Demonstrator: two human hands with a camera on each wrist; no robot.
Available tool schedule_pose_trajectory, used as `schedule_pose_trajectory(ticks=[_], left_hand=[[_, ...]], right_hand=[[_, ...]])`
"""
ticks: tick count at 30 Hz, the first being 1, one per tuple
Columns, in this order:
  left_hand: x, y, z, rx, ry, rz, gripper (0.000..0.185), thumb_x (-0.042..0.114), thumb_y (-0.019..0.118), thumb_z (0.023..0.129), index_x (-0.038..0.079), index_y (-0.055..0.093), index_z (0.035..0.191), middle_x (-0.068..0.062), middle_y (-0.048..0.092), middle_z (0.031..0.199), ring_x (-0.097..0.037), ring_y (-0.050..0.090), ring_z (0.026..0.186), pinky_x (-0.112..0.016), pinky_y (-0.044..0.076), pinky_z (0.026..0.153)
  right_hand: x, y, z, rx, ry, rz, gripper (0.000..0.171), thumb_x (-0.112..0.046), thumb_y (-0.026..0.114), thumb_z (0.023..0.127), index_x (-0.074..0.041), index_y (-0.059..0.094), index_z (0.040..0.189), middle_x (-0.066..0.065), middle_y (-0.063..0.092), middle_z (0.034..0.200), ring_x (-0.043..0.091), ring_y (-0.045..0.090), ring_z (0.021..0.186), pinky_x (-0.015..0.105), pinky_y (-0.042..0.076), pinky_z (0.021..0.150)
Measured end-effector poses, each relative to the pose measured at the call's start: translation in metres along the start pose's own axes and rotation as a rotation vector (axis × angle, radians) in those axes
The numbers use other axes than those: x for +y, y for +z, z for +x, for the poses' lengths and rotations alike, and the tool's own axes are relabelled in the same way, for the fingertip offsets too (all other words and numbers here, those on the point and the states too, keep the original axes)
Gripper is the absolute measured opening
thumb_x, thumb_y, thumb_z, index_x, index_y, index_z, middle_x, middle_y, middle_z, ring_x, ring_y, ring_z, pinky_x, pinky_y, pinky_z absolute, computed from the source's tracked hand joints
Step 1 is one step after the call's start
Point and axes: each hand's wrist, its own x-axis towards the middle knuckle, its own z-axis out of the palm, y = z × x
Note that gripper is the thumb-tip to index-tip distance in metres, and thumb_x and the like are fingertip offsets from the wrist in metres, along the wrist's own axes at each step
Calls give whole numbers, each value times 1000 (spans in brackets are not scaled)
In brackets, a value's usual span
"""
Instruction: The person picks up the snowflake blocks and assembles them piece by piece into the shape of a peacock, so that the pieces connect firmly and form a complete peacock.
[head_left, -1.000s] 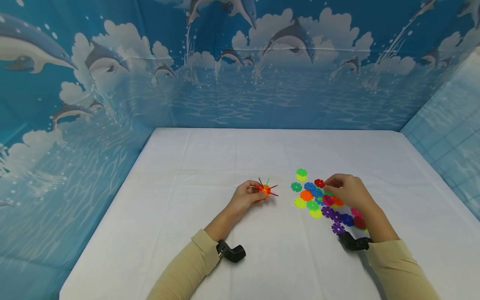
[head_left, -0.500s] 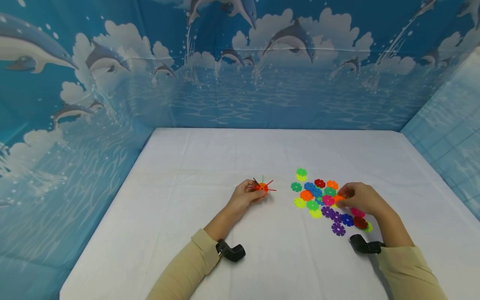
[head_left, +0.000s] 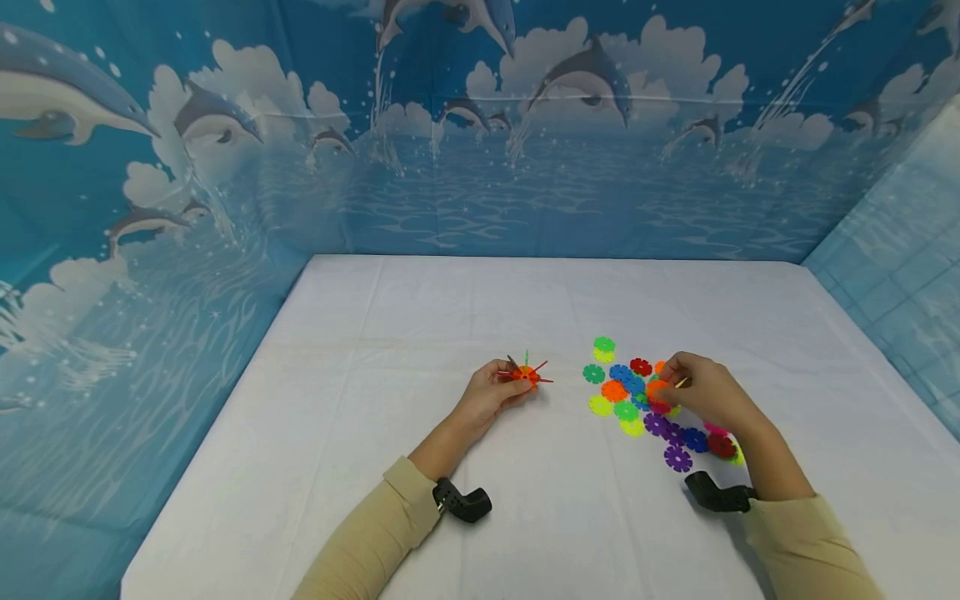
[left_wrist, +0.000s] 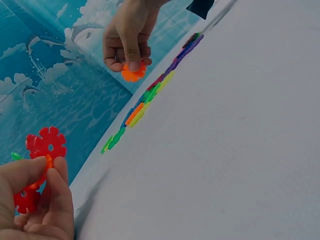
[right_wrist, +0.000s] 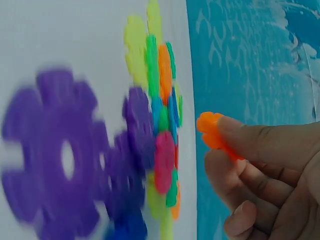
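My left hand (head_left: pixel 486 398) pinches a small cluster of joined snowflake discs (head_left: pixel 527 375) above the table. An orange disc lies at its centre, and red discs (left_wrist: pixel 47 145) and a green one stick out edge-on around it. My fingers hide part of the cluster. Over the loose pile, my right hand (head_left: pixel 712 390) pinches a single orange snowflake disc (right_wrist: pixel 212 131) between thumb and fingers. In the left wrist view this disc (left_wrist: pixel 133 73) hangs off the table surface, apart from the others.
Loose snowflake discs in green, yellow, blue, orange, pink and red lie spread right of centre on the white table (head_left: pixel 420 325). Purple discs (head_left: pixel 678 458) sit at the pile's near side. A blue dolphin-print curtain (head_left: pixel 480 200) stands behind the table and along its sides.
My right hand drew back from a red disc, reached an orange one in the pile, and has lifted it slightly up and left. The left hand's cluster has turned slightly.
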Motion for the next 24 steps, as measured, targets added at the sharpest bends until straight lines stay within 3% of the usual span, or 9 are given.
schedule_pose_trajectory(ticks=[5,9,16,24], left_hand=[[0,0,1,0,6,4,19,-12,59,90,1,51,99,-12,56,107,-19,66,95,-29,54,85],[0,-1,1,-2,1,15,18,-11,60,90,2,51,97,-12,57,106,-19,65,95,-29,54,85],[0,0,1,-22,13,15,20,-12,60,90,6,51,94,-9,56,96,-15,65,88,-26,54,81],[-1,0,0,-46,28,17,22,-14,60,89,4,50,96,-9,53,94,-14,61,82,-26,54,81]], right_hand=[[-15,17,4,52,-90,37,27,-14,72,89,3,60,106,10,61,92,26,58,84,29,54,67],[-29,32,6,77,-137,90,22,-12,70,90,3,64,106,9,66,93,25,63,85,28,55,70],[-47,52,13,23,-188,240,23,-12,71,90,3,67,107,8,71,91,25,69,86,22,54,72],[-62,70,19,14,-243,297,18,-9,71,90,2,70,104,8,72,89,24,70,83,20,53,73]])
